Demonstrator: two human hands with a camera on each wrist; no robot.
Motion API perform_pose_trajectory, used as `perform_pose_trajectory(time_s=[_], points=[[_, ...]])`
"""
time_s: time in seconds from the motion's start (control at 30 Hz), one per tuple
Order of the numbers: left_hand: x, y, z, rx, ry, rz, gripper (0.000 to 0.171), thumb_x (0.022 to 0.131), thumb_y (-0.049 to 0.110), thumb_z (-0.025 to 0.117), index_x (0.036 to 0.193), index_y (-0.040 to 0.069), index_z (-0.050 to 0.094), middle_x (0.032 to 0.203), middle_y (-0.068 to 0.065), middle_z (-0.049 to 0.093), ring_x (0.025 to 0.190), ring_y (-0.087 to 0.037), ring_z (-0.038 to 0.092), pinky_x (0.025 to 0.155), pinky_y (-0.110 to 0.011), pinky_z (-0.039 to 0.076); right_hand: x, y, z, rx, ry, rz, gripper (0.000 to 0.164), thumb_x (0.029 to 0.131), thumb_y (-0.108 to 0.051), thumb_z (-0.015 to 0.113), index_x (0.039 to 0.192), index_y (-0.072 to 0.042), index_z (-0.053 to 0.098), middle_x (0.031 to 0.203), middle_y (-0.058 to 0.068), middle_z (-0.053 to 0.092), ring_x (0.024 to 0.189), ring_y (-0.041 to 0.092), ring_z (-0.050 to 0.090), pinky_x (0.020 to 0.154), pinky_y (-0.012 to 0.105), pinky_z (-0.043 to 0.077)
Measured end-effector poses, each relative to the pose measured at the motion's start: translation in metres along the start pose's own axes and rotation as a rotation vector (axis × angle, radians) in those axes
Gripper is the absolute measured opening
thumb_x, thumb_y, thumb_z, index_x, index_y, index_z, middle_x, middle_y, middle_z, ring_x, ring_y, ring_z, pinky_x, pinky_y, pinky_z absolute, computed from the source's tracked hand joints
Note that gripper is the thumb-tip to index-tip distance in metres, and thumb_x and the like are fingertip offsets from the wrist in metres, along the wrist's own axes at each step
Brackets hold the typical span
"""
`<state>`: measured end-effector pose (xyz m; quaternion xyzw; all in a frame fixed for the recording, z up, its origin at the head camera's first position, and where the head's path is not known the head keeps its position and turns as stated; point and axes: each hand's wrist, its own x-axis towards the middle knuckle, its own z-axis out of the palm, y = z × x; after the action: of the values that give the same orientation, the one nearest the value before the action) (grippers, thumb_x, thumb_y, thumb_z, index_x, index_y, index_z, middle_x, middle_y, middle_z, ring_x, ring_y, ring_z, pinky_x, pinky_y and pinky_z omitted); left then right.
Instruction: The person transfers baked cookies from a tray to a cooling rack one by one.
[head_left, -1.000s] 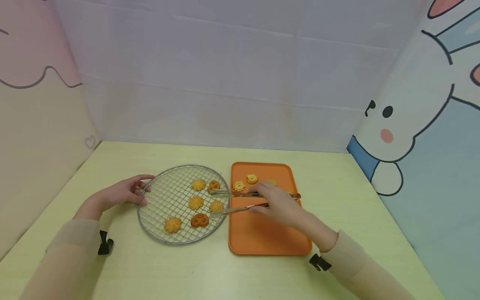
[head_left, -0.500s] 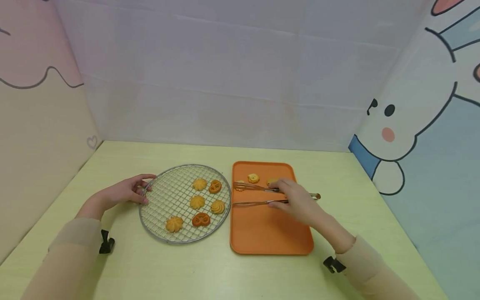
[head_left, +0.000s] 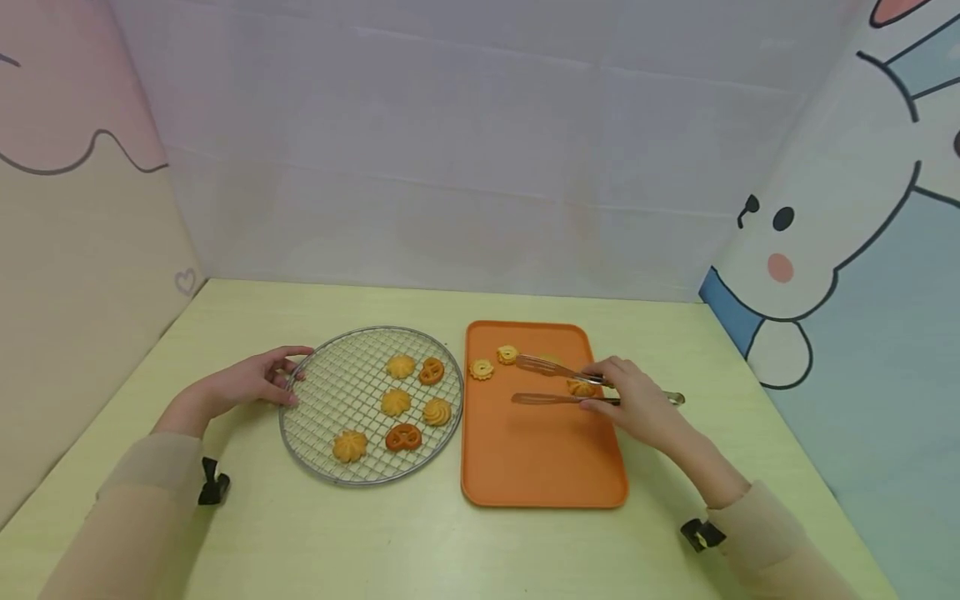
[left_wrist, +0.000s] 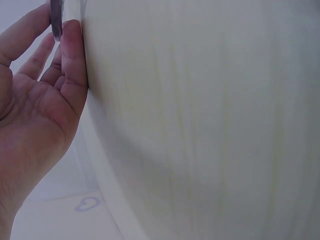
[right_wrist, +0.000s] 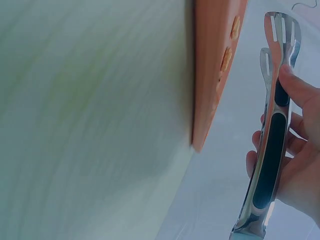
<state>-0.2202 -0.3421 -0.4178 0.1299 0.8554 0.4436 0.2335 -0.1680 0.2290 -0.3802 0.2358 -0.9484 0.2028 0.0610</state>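
Note:
My left hand (head_left: 243, 387) holds the edge of a round wire cooling rack (head_left: 315, 417), thumb and fingers at its metal rim. Several cookies (head_left: 350, 447) and two pretzels (head_left: 403, 437) lie on the rack's mesh. In my right hand (head_left: 639, 407) is a pair of metal tongs (head_left: 546, 367), gripped by its dark inlaid arms (right_wrist: 270, 160). The tongs' slotted ends stand apart, with nothing between them, over the orange tray (head_left: 540, 467). Ring-shaped cookies (head_left: 482, 370) sit at the tray's far left. Another cookie (head_left: 581, 387) shows between the tong arms, partly covered.
Rack and tray stand side by side on a pale yellow-green table (head_left: 390, 542). A white wall (head_left: 480, 167) rises behind it. Side panels with cartoon prints flank the table, a rabbit print (head_left: 810, 250) on the right one.
My right hand has moved to the right with the tongs, whose ends have gone from over the rack's right edge to over the tray. The left hand stays at the rack's rim.

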Motion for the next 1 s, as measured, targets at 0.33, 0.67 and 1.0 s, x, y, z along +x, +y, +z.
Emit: perform_pose_trajectory(time_s=[0.33,0.67,1.0], points=[[0.001,-0.007,-0.003,-0.013,0.002,0.004,0.087,0.078,0.018,0.077,0.148,0.009,0.025,0.121,-0.020,0.048,0.089,-0.015,0.050,0.077,-0.025,0.043,-0.013,0.026,-0.008,-0.034,0.012,0.055,0.042,0.081,-0.029,0.074,0.114,-0.008,0.061,0.103,0.005,0.059,0.093,0.022,0.055,0.079,0.042,0.047],[0.001,-0.005,-0.001,-0.004,0.010,-0.005,0.086,0.078,0.018,0.076,0.147,0.009,0.026,0.120,-0.019,0.048,0.089,-0.015,0.049,0.076,-0.025,0.043,-0.021,0.046,-0.012,-0.094,-0.008,0.117,0.043,0.081,-0.027,0.074,0.116,-0.005,0.061,0.104,0.009,0.060,0.095,0.028,0.056,0.081,0.047,0.047],[-0.004,0.004,0.001,0.008,0.010,0.001,0.086,0.079,0.019,0.076,0.148,0.008,0.025,0.121,-0.020,0.048,0.090,-0.017,0.049,0.076,-0.025,0.043,-0.025,0.058,-0.020,-0.176,0.016,0.083,0.042,0.080,-0.028,0.075,0.112,-0.004,0.063,0.105,0.013,0.062,0.096,0.033,0.058,0.080,0.050,0.047]])
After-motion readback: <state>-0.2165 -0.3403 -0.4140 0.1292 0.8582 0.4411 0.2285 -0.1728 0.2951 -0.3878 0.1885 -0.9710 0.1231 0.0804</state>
